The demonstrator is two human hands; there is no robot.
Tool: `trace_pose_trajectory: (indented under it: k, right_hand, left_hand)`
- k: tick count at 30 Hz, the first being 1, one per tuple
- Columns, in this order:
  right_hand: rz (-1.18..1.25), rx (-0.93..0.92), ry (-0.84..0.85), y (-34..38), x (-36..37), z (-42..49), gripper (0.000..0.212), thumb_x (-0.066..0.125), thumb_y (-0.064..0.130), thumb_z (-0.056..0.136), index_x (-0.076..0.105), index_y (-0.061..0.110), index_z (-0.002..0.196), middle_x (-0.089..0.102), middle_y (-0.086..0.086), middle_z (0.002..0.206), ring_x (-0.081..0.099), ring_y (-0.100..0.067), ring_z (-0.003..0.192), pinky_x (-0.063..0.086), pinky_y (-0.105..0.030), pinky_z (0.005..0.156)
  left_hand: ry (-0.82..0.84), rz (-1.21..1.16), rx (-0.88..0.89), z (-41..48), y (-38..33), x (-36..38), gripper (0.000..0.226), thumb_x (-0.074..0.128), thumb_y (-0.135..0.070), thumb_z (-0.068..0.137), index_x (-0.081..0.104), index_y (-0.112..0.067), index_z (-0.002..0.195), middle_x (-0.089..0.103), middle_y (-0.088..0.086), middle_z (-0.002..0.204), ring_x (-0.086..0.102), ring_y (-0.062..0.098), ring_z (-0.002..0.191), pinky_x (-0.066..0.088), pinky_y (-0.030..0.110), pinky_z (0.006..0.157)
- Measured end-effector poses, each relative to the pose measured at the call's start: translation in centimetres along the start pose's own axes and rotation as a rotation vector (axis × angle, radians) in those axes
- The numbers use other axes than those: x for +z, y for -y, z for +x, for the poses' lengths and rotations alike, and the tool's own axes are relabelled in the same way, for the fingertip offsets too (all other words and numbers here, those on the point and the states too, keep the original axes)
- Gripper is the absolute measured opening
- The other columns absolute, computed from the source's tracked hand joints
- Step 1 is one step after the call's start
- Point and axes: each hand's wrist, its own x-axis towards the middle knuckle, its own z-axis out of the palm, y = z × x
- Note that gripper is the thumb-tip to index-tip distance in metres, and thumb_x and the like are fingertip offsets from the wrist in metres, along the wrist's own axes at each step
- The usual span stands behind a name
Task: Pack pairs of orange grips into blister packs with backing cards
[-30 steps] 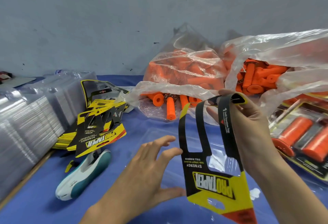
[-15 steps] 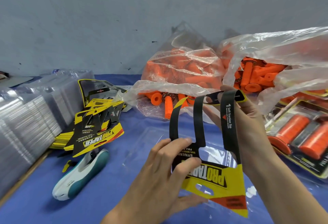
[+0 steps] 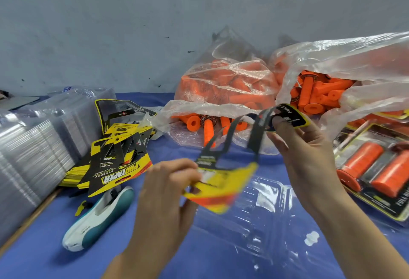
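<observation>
Both hands hold one card (image 3: 223,179) in the air over the clear blister (image 3: 261,219) that lies on the table (image 3: 44,256). The left hand (image 3: 163,192) pinches its yellow bottom end, and the right hand (image 3: 309,157) pinches the black top tab. Gripped at both ends, the card is stretched out, probably so it can be lined up with the tray below. It is blurred, so its exact tilt is unclear. The blister shows no grips (image 3: 318,95) in it; they sit in two bags (image 3: 221,73) just behind, mouths open toward the person for easy reach. Spare cards (image 3: 117,163) are piled at left, and a finished pack (image 3: 376,174) lies at right.
</observation>
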Motion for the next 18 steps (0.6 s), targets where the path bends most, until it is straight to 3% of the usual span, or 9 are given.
trace_pose_trajectory:
  k: [2, 3, 6, 7, 10, 13, 16, 18]
  right_hand:
    - [-0.075, -0.031, -0.012, -0.1, -0.7, 0.3, 0.013, 0.068, 0.024, 0.089, 0.077, 0.031, 0.096, 0.075, 0.005, 0.091, 0.068, -0.012, 0.087, 0.054, -0.030, 0.091]
    - [-0.121, -0.041, 0.006, -0.1, -1.0, 0.3, 0.014, 0.067, 0.024, 0.090, 0.077, 0.031, 0.097, 0.075, 0.005, 0.090, 0.068, -0.012, 0.082, 0.056, -0.029, 0.087]
    - [-0.209, 0.003, 0.108, -0.2, -1.2, 0.2, 0.015, 0.065, 0.024, 0.092, 0.076, 0.026, 0.102, 0.076, 0.001, 0.090, 0.063, -0.010, 0.067, 0.057, -0.025, 0.066]
    - [-0.220, 0.042, 0.120, -0.4, -1.2, 0.2, 0.015, 0.065, 0.022, 0.092, 0.076, 0.023, 0.103, 0.075, 0.000, 0.089, 0.060, -0.010, 0.062, 0.056, -0.025, 0.062]
    - [-0.260, 0.132, 0.129, -1.0, -1.0, 0.1, 0.014, 0.065, 0.018, 0.092, 0.074, 0.018, 0.103, 0.074, -0.004, 0.088, 0.057, -0.009, 0.058, 0.056, -0.027, 0.058]
    - [-0.280, 0.166, 0.155, -1.2, -0.9, 0.2, 0.018, 0.064, 0.023, 0.093, 0.071, 0.023, 0.110, 0.075, -0.002, 0.089, 0.064, -0.009, 0.065, 0.058, -0.026, 0.062]
    - [-0.409, 0.172, 0.125, -1.1, -1.8, 0.6, 0.020, 0.057, 0.035, 0.095, 0.064, 0.031, 0.113, 0.074, 0.006, 0.083, 0.066, -0.010, 0.068, 0.058, -0.034, 0.070]
    - [-0.676, 0.148, 0.124, -1.1, -3.2, 0.7, 0.020, 0.053, 0.044, 0.095, 0.062, 0.035, 0.111, 0.072, 0.009, 0.086, 0.067, -0.015, 0.077, 0.054, -0.040, 0.076]
  left_hand:
    - [-0.090, -0.026, -0.240, 1.0, 0.4, -1.1, 0.018, 0.051, -0.030, 0.096, 0.042, -0.045, 0.100, 0.055, -0.025, 0.093, 0.056, -0.006, 0.088, 0.044, 0.010, 0.078]
    - [-0.123, -0.030, -0.364, 1.3, 0.8, -1.4, 0.011, 0.049, -0.037, 0.097, 0.042, -0.045, 0.093, 0.057, -0.024, 0.083, 0.054, -0.007, 0.075, 0.043, 0.005, 0.066]
    - [-0.114, -0.202, -0.692, 1.5, 2.2, -1.5, 0.029, 0.046, -0.053, 0.099, 0.050, -0.026, 0.089, 0.059, -0.005, 0.075, 0.051, 0.011, 0.059, 0.049, 0.027, 0.048]
    - [-0.096, -0.252, -0.759, 1.5, 2.7, -1.5, 0.028, 0.046, -0.052, 0.098, 0.052, -0.026, 0.088, 0.060, -0.004, 0.076, 0.053, 0.011, 0.059, 0.050, 0.027, 0.046]
    - [-0.017, -0.246, -0.810, 1.0, 3.4, -1.5, 0.026, 0.043, -0.047, 0.096, 0.054, -0.025, 0.087, 0.062, -0.005, 0.076, 0.054, 0.008, 0.053, 0.048, 0.021, 0.045]
    - [-0.001, -0.217, -0.798, 0.8, 3.8, -1.7, 0.029, 0.040, -0.045, 0.099, 0.054, -0.022, 0.087, 0.059, -0.009, 0.069, 0.052, 0.009, 0.049, 0.044, 0.021, 0.043]
    - [-0.018, -0.175, -0.800, 1.0, 4.6, -2.2, 0.030, 0.041, -0.041, 0.101, 0.053, -0.019, 0.085, 0.057, -0.007, 0.067, 0.050, 0.015, 0.057, 0.046, 0.037, 0.052]
    - [-0.020, -0.163, -0.813, 1.0, 5.3, -2.8, 0.031, 0.041, -0.037, 0.102, 0.054, -0.016, 0.085, 0.060, -0.001, 0.072, 0.052, 0.024, 0.067, 0.046, 0.047, 0.062]
